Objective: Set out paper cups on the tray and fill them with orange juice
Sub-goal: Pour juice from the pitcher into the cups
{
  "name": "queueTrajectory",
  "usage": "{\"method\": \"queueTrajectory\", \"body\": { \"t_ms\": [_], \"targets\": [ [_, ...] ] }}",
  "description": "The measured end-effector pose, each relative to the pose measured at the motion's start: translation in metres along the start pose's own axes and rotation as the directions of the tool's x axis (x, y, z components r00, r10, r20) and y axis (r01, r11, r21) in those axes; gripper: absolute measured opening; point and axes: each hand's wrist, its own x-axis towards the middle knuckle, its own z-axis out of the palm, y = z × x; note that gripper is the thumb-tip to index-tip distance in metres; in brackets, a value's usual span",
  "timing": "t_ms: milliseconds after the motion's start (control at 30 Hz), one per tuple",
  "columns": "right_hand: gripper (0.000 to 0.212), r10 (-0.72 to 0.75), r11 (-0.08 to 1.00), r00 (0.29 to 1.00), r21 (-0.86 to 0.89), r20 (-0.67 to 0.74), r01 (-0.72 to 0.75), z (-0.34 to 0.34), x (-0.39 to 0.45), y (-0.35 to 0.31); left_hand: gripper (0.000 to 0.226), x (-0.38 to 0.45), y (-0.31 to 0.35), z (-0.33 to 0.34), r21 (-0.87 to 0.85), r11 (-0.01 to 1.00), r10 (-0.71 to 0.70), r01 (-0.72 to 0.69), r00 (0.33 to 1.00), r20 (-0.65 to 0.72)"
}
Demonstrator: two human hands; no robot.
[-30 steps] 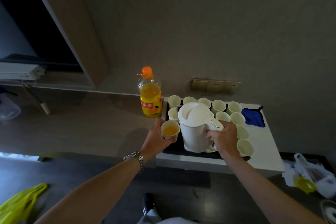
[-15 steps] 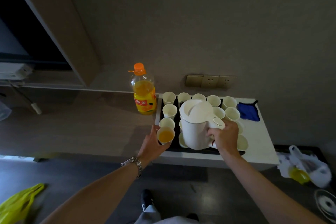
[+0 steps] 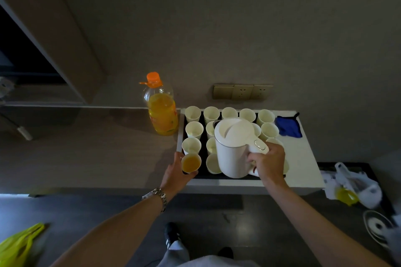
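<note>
Just filled cup (image 3: 191,162) at tray (image 3: 181,124) corner

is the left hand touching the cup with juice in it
Touching. The head view shows the left hand wrapped around the juice-filled cup at the tray's front left corner, thumb and fingers against its sides with no gap.

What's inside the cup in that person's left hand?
The cup held by the left hand contains orange liquid, apparently juice, nearly to the rim. The cup's bottom is hidden beneath the liquid, so its depth can't be judged.
</note>
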Motion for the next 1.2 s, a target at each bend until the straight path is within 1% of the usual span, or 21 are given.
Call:
{"method": "queueTrajectory", "body": {
  "t_ms": [167, 233, 300, 400, 433, 500, 600, 667, 800, 900, 967, 1100, 1200],
  "targets": [
    [0.039, 0.004, 1.000, 1.000, 0.006, 0.000, -0.004, -0.004, 0.003, 0.001, 0.066, 0.001, -0.003, 0.005, 0.015, 1.000, -0.025, 0.025, 1.000, -0.008],
    [0.038, -0.005, 1.000, 1.000, 0.003, -0.002, 0.005, -0.005, 0.005, 0.002, 0.071, 0.002, -0.006, 0.004, 0.046, 0.999, -0.018, 0.017, 1.000, 0.003],
    [0.037, -0.003, 1.000, 1.000, -0.003, -0.005, 0.003, -0.006, 0.006, 0.005, 0.084, 0.001, -0.004, 0.002, 0.114, 0.993, -0.008, 0.007, 1.000, 0.008],
    [0.034, 0.009, 1.000, 1.000, -0.012, -0.007, -0.009, -0.007, 0.008, 0.009, 0.115, -0.003, 0.005, -0.001, 0.205, 0.978, 0.032, -0.025, 0.999, -0.030],
    [0.034, 0.008, 1.000, 1.000, -0.015, -0.005, -0.008, -0.008, 0.009, 0.009, 0.121, -0.004, 0.008, -0.002, 0.215, 0.976, 0.050, -0.037, 0.997, -0.056],
    [0.035, 0.001, 1.000, 1.000, -0.019, 0.000, -0.001, -0.009, 0.012, 0.011, 0.126, -0.004, 0.013, -0.003, 0.234, 0.970, 0.090, -0.063, 0.990, -0.106],
    [0.030, 0.002, 1.000, 1.000, -0.021, 0.002, -0.002, -0.011, 0.015, 0.015, 0.118, -0.002, 0.024, -0.001, 0.306, 0.940, 0.198, -0.149, 0.971, -0.137],
    [0.025, 0.013, 1.000, 1.000, -0.023, 0.002, -0.013, -0.012, 0.016, 0.018, 0.109, 0.000, 0.034, 0.004, 0.398, 0.891, 0.277, -0.218, 0.956, -0.098],
    [0.026, 0.027, 0.999, 1.000, -0.023, -0.008, -0.027, -0.018, 0.019, 0.026, 0.097, 0.001, 0.053, 0.020, 0.545, 0.784, 0.357, -0.297, 0.934, -0.005],
    [0.027, 0.031, 0.999, 0.999, -0.033, -0.020, -0.032, -0.023, 0.020, 0.030, 0.095, 0.001, 0.062, 0.036, 0.635, 0.711, 0.368, -0.300, 0.930, 0.028],
    [0.027, 0.040, 0.998, 0.999, -0.042, -0.029, -0.042, -0.025, 0.021, 0.032, 0.099, 0.002, 0.063, 0.045, 0.666, 0.693, 0.336, -0.277, 0.941, 0.041],
    [0.025, 0.054, 0.996, 0.997, -0.064, -0.055, -0.057, -0.030, 0.021, 0.035, 0.103, 0.008, 0.059, 0.058, 0.698, 0.650, 0.347, -0.299, 0.935, 0.077],
    [0.026, 0.058, 0.996, 0.996, -0.057, -0.063, -0.062, -0.033, 0.019, 0.036, 0.102, 0.012, 0.061, 0.059, 0.707, 0.645, 0.338, -0.291, 0.938, 0.078]
  ]
}}
